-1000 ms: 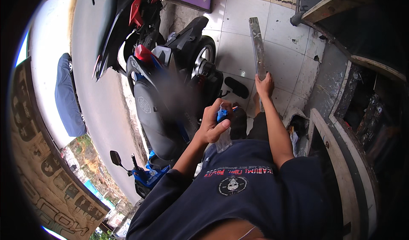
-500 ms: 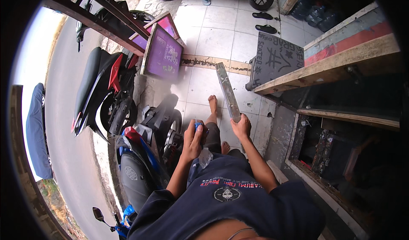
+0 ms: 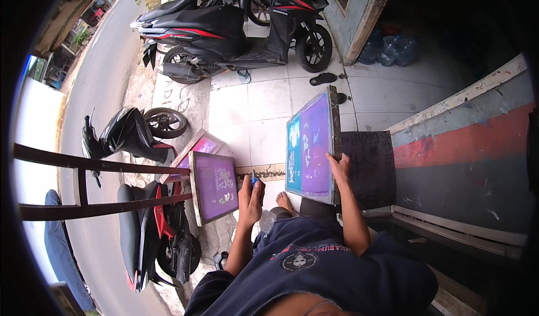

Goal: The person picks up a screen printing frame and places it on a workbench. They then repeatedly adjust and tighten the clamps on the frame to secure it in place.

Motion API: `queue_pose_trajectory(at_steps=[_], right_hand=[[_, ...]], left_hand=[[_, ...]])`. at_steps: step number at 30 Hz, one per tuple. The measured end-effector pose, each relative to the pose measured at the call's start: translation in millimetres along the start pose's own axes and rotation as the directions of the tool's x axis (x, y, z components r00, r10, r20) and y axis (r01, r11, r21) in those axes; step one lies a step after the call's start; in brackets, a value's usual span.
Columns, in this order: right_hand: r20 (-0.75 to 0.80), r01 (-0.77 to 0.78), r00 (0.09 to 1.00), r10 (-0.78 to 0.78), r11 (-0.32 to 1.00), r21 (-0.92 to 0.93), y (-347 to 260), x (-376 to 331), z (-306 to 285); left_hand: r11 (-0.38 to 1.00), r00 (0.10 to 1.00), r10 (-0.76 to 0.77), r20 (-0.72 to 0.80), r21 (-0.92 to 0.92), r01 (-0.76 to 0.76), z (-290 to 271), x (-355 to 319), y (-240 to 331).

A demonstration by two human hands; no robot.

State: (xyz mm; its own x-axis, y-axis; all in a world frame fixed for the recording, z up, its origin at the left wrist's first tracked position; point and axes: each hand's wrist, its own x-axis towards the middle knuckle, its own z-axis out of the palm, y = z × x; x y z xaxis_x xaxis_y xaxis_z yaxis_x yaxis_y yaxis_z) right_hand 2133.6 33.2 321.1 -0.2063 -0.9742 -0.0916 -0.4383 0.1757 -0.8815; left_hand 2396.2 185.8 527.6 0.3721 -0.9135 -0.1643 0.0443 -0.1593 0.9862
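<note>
left fingers [image 3: 257,190]: clamped round blue-topped bottle [image 3: 255,180] | right fingers [image 3: 335,162]: clamped on purple-blue framed panel [image 3: 310,143]

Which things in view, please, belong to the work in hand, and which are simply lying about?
Apparently in use:
frame, in the right hand
blue-topped bottle, in the left hand

Apparently just about:
scooters
sandals
jugs

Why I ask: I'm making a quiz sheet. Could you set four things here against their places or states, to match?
1. Left hand
2. Right hand
3. Large bottles
4. Red stripe

A. Along the wall at right
B. Gripping the framed purple-and-teal panel
C. On the floor, upper right
D. Holding a small blue object

Pairs: 1-D, 2-B, 3-C, 4-A
</note>
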Motion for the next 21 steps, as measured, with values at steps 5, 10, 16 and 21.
queue_pose_trajectory(at_steps=[5,10,16,21], right_hand=[[-0.152,-0.223,0.965,0.215,0.974,-0.042,-42,124,-12],[-0.171,-0.104,0.975,0.141,0.973,0.206,-85,254,-28],[-0.411,-0.118,0.900,0.143,0.989,0.085,-91,394,-60],[-0.535,-0.235,0.820,0.207,0.972,0.016,-44,488,-120]], left_hand=[[0.968,0.996,0.038,0.084,0.245,-0.058,23,165,9],[0.872,0.954,0.237,0.184,0.393,-0.292,88,326,-9],[0.859,0.911,0.151,0.385,0.405,-0.314,180,500,-3],[0.758,0.756,0.130,0.642,0.427,-0.492,290,637,-13]])
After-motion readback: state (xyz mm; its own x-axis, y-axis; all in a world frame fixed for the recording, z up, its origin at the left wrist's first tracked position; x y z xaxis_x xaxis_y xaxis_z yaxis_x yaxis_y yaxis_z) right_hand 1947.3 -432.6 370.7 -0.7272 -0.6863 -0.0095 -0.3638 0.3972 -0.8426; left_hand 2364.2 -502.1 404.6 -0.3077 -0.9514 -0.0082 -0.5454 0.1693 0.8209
